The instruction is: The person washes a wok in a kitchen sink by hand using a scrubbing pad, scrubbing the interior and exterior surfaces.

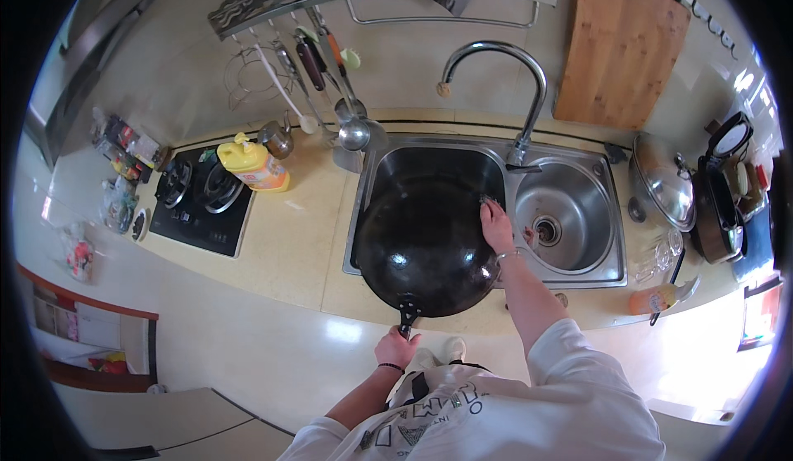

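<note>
A large black wok (427, 244) lies over the left basin of the steel double sink (619, 275), its rounded underside facing up. My left hand (397, 347) is closed around the wok's handle (407, 315) near the counter's front edge. With its fingers on the wok's upper right side, my right hand (497, 225) presses a small grey scouring pad (486, 199), mostly covered by the fingertips, against the metal. The chrome tap (533, 70) arches above the divider, and the right basin (573, 213) shows its drain.
Left of the sink stand a yellow jug (254, 166) and a black gas hob (204, 213). Utensils, including a ladle (354, 134), hang behind. At right are a domed steel lid (663, 182), glasses (666, 250), an orange pump bottle (653, 300) and a wooden cutting board (622, 46).
</note>
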### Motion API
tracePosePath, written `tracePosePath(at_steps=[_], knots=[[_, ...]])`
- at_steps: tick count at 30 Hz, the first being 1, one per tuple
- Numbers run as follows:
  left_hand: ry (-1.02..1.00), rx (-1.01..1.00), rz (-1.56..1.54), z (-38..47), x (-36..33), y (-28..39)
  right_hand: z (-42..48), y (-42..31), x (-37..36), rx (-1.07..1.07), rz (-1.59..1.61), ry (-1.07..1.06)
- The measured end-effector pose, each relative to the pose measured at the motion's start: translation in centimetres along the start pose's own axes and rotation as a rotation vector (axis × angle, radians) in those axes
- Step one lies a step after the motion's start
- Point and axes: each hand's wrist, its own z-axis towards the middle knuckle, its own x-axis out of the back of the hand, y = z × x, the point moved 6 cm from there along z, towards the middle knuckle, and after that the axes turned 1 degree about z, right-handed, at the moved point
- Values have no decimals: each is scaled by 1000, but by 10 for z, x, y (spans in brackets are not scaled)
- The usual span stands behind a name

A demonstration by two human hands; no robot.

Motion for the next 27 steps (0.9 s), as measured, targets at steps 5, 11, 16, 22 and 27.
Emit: tracePosePath(at_steps=[5, 11, 16, 22, 27], knots=[[50, 53, 9, 2, -3, -3, -13, -2, 10, 16, -64, 108], [58, 65, 7, 1, 3, 5, -105, -48, 29, 205, -139, 188], [79, 58, 53, 1, 7, 7, -189, -73, 8, 270, -242, -100], [121, 46, 74, -1, 8, 4, -181, -77, 13, 266, -181, -50], [134, 4, 66, 0, 2, 2, -125, -51, 31, 149, -124, 226]])
